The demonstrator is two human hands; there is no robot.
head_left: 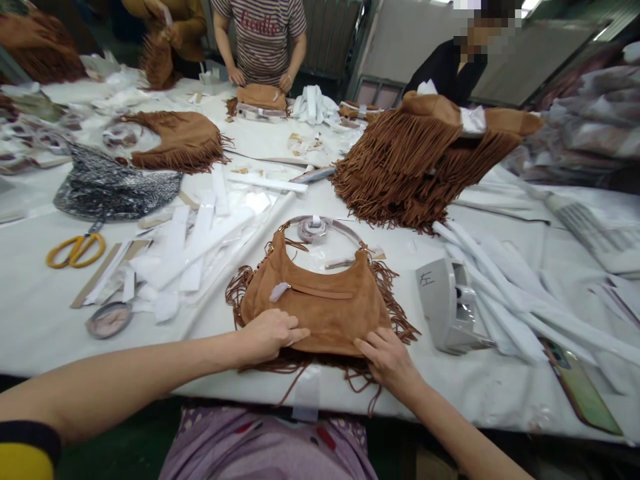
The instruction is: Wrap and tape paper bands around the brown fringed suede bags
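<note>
A brown suede bag [325, 303] with fringe lies flat on the white table [35, 313] right in front of me. Its wrapped handle [313, 227] curves away from me. My left hand [267, 333] rests on the bag's lower left edge, fingers curled over the suede. My right hand [387, 357] presses the bag's lower right edge with fingers bent against it. Fringe hangs over the table's near edge between both hands.
A pile of fringed bags [425, 157] sits at the back right. Yellow scissors [76, 250], white paper strips [200, 243], a grey device [450, 307], a phone [580, 387] and a sequined bag [113, 187] lie around. Other people [263, 40] work at the far side.
</note>
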